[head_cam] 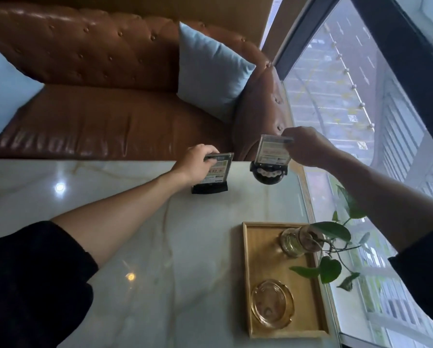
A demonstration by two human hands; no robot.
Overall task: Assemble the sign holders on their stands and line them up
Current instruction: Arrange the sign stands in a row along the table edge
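A rectangular wooden tray (247, 272) at near right on the pale marble table (110, 197) holds an amber glass ashtray (272, 304) and a leafy plant in a glass jar (294, 242); beyond stands a brown tufted leather sofa (97, 79) with a light blue cushion (210, 71).

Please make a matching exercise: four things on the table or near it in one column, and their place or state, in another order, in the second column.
1. left hand
2. right hand
3. amber ashtray
4. blue cushion

a. on the brown sofa
b. holds the sign on the round stand
c. inside the wooden tray
d. grips the sign on the rectangular stand

Pairs: 1-d, 2-b, 3-c, 4-a
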